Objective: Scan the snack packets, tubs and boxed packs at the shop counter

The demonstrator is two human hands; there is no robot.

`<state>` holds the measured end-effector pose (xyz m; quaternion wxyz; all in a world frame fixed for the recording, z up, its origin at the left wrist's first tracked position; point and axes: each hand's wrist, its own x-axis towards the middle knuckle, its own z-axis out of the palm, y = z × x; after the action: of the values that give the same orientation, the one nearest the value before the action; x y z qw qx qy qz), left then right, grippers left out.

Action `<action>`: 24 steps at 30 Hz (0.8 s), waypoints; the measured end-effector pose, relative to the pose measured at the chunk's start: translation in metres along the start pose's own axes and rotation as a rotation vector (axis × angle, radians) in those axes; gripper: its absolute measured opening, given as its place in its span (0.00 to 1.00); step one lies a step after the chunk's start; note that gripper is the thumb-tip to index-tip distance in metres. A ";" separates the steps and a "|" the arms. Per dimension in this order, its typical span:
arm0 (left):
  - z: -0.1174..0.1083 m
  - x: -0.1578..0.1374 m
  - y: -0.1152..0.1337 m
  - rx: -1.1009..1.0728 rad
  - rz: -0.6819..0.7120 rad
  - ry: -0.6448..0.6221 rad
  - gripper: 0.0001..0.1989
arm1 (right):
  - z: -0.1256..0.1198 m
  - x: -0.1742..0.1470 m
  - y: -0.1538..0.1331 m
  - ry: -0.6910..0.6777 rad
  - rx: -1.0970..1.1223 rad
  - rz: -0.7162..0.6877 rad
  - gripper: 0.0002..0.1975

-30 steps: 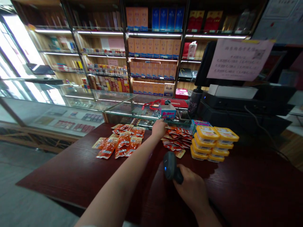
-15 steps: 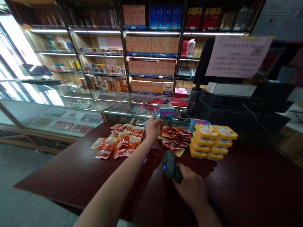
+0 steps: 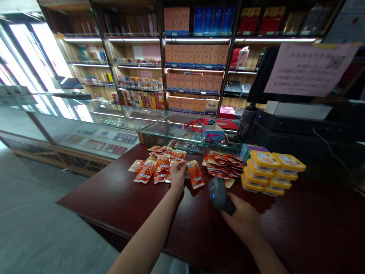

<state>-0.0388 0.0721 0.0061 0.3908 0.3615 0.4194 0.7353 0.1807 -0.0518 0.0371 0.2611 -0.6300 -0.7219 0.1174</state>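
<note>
My left hand [image 3: 178, 174] pinches the upper left edge of an orange snack packet [image 3: 195, 175], which hangs between two groups of similar packets. Just left of that hand lies a spread of orange packets [image 3: 163, 167] on the dark wooden counter [image 3: 125, 213]. A heaped pile of orange packets [image 3: 224, 164] is on the right. My right hand [image 3: 242, 217] is closed round the handle of a black barcode scanner [image 3: 218, 193] with a blue light showing; its head stands near the held packet, and the fingers are partly hidden behind the handle.
Stacked yellow-lidded tubs [image 3: 264, 171] stand right of the pile, before a colourful box [image 3: 252, 149]. Behind the counter are a glass display case [image 3: 159, 127], a small blue and pink box [image 3: 213, 134] and a monitor [image 3: 258, 80] bearing a paper sign. Stocked shelves line the back wall.
My left hand has come away from the right-hand pile with one packet, moving left and nearer to me. The scanner remains in my right hand. The camera view has turned a little left.
</note>
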 end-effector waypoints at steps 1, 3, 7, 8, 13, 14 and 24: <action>-0.001 -0.001 -0.001 -0.002 -0.012 -0.010 0.14 | -0.003 0.002 -0.003 -0.005 0.081 0.015 0.15; 0.000 -0.003 -0.001 0.006 -0.024 -0.032 0.14 | -0.008 0.005 -0.010 -0.036 0.320 0.031 0.17; 0.001 -0.005 0.001 -0.007 -0.037 -0.066 0.14 | -0.010 0.008 -0.022 -0.206 0.808 0.174 0.21; 0.001 -0.006 0.001 -0.009 -0.037 -0.072 0.14 | -0.011 0.009 -0.024 -0.236 0.882 0.208 0.21; -0.001 -0.006 -0.001 -0.023 -0.026 -0.084 0.14 | -0.013 0.007 -0.029 -0.282 0.998 0.260 0.23; -0.001 -0.005 -0.002 -0.027 -0.025 -0.089 0.14 | -0.014 0.007 -0.030 -0.287 0.998 0.267 0.23; 0.003 -0.008 0.004 -0.069 -0.080 -0.084 0.13 | -0.018 0.005 -0.027 -0.263 0.905 0.258 0.21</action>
<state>-0.0339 0.0649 0.0088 0.4494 0.3615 0.3910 0.7173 0.1671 -0.0551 0.0671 0.3988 -0.5173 -0.5414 0.5294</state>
